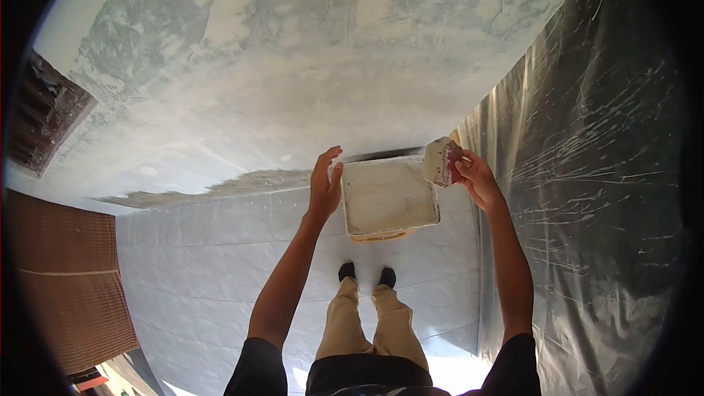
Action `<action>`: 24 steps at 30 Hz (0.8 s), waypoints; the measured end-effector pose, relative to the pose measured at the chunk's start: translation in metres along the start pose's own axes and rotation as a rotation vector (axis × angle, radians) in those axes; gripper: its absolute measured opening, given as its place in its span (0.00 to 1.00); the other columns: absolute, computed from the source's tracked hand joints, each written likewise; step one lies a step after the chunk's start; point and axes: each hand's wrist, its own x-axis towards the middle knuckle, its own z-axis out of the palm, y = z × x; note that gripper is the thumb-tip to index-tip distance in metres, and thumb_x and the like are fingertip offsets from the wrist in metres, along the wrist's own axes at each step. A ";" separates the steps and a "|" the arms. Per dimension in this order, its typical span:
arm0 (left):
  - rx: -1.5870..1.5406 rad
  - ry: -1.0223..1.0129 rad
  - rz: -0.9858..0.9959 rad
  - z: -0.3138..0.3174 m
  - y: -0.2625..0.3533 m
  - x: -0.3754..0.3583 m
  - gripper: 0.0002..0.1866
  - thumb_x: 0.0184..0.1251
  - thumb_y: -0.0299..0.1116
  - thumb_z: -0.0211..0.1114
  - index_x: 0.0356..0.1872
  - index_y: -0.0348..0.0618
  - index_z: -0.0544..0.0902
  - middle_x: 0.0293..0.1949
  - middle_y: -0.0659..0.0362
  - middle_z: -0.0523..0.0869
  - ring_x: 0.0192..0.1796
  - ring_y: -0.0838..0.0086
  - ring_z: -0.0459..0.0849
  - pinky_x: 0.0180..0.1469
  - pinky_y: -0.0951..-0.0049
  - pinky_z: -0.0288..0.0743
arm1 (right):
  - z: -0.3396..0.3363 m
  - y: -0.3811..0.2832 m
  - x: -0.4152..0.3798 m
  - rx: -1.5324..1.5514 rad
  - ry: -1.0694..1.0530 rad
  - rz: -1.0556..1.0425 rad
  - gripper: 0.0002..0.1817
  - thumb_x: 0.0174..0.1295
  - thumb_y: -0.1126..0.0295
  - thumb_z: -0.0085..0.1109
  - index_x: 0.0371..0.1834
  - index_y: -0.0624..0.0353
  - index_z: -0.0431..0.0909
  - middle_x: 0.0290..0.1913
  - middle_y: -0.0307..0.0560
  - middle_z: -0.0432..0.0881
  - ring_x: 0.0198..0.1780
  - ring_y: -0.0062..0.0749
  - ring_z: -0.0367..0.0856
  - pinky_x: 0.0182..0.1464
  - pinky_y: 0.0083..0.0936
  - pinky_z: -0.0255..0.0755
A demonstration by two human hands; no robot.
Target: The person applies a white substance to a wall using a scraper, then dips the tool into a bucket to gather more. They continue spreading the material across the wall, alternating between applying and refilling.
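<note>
My right hand (477,180) grips a flat scraper (438,162) by its dark red part. The scraper's broad side is coated in pale plaster, and it overlaps the upper right corner of a rectangular tub (439,209) in this view. Pale, creamy plaster (389,194) fills the tub's top, and its outer side looks yellowish. Beside the tub's left rim, my left hand (325,182) is empty, with its fingers extended and thumb apart.
Ahead rises a wall (293,44) patchily coated in grey and white, with a brown-framed opening (51,114) at left. Splattered plastic sheeting (587,176) hangs on the right. Grey sheeting (220,264) covers the floor under my feet. A brown corrugated surface (66,286) stands at left.
</note>
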 end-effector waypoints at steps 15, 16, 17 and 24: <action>0.087 0.106 0.677 -0.081 0.292 0.182 0.20 0.77 0.30 0.55 0.66 0.38 0.73 0.65 0.48 0.76 0.69 0.57 0.74 0.72 0.59 0.64 | 0.130 -0.302 -0.050 -0.017 0.171 -0.597 0.16 0.71 0.71 0.61 0.60 0.56 0.78 0.41 0.29 0.84 0.37 0.11 0.79 0.45 0.19 0.80; 0.111 0.126 0.720 -0.085 0.309 0.190 0.20 0.77 0.30 0.55 0.66 0.39 0.73 0.65 0.48 0.76 0.69 0.57 0.73 0.72 0.59 0.63 | 0.137 -0.317 -0.053 -0.057 0.191 -0.664 0.15 0.72 0.71 0.61 0.60 0.57 0.79 0.43 0.31 0.85 0.39 0.12 0.81 0.46 0.19 0.79; 0.115 0.120 0.763 -0.089 0.325 0.198 0.21 0.78 0.32 0.55 0.67 0.39 0.71 0.66 0.49 0.74 0.70 0.56 0.72 0.73 0.59 0.63 | 0.144 -0.333 -0.056 -0.099 0.211 -0.730 0.15 0.72 0.71 0.60 0.60 0.58 0.79 0.45 0.32 0.86 0.41 0.13 0.82 0.47 0.19 0.78; 0.276 0.288 0.937 -0.105 0.401 0.246 0.23 0.79 0.35 0.54 0.70 0.39 0.68 0.69 0.47 0.71 0.73 0.54 0.67 0.74 0.56 0.60 | 0.174 -0.417 -0.047 -0.275 0.280 -1.126 0.16 0.74 0.73 0.56 0.60 0.68 0.79 0.52 0.43 0.88 0.50 0.23 0.84 0.55 0.22 0.76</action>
